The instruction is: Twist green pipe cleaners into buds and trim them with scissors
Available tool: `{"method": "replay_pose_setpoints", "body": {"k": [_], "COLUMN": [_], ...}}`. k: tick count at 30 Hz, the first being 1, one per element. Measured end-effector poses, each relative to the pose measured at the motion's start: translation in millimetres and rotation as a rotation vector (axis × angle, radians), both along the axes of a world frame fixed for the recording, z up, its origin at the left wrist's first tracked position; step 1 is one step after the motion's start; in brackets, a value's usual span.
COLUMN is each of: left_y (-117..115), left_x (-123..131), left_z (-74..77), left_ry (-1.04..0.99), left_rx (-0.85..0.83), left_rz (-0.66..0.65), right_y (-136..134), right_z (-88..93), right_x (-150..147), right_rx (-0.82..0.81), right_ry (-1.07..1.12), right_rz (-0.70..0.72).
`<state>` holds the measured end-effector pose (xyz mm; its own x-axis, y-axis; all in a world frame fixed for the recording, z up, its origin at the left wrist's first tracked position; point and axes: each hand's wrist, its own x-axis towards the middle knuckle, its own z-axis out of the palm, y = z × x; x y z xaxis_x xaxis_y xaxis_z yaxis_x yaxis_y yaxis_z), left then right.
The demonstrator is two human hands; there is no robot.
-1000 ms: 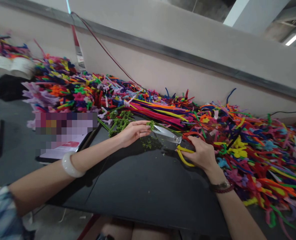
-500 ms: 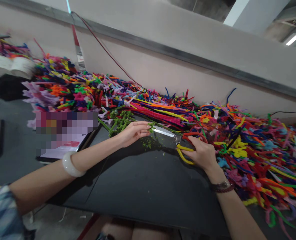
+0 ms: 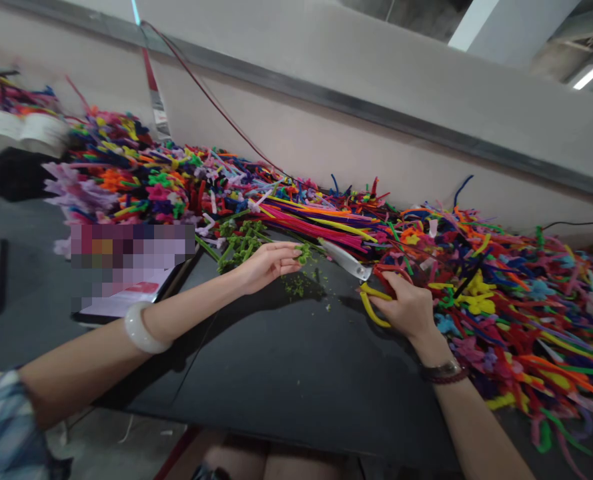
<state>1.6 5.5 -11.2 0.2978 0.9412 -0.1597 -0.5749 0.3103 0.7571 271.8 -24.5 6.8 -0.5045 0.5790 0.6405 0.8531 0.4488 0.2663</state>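
My left hand [image 3: 275, 265] is closed, pinching a small green pipe cleaner piece [image 3: 303, 253] at its fingertips. Wrapped round the red and yellow handles of a pair of scissors [image 3: 346, 261] is my right hand [image 3: 405, 300]. The scissors' blades point up and left, apart from the green piece. Tiny green clippings [image 3: 299, 285] lie on the dark table below my left fingertips. Just behind my left hand is a heap of green pipe cleaner pieces [image 3: 243, 240].
A long bundle of coloured pipe cleaners [image 3: 321, 223] lies behind my hands. Mixed pipe cleaner pieces [image 3: 521, 320] are piled along the wall and down the right side. A tablet-like device [image 3: 136, 293], partly blurred, sits at left. White cups [image 3: 43, 135] stand far left.
The scissors have drawn back to the right, and their blades have come away from the green piece and tilted upward. My left hand has stayed nearly still.
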Motion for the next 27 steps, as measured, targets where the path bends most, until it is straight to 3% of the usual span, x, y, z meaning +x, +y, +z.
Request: {"method": "replay_pose_setpoints", "body": {"k": [3, 7, 13, 23, 27], "left_y": [0, 1, 3, 3, 2], "left_x": [0, -1, -2, -3, -3], "left_z": [0.7, -0.1, -1.6, -2.2, -1.7], "left_ry": [-0.013, -0.024, -0.033, -0.055, -0.046], "left_rx": [0.007, 0.04, 0.069, 0.071, 0.062], "left_rz": [-0.006, -0.012, -0.021, -0.054, -0.053], "right_y": [0, 3, 9, 6, 7], "right_z": [2.4, 3.3, 0.0, 4.8, 2.0], "right_x": [-3, 1, 9, 7, 8], "right_rx": [-0.059, -0.06, -0.03, -0.003, -0.03], "right_ry": [0.097, 0.013, -0.17, -0.177, -0.08], "right_rz": [-0.106, -0.192, -0.188, -0.196, -0.183]}}
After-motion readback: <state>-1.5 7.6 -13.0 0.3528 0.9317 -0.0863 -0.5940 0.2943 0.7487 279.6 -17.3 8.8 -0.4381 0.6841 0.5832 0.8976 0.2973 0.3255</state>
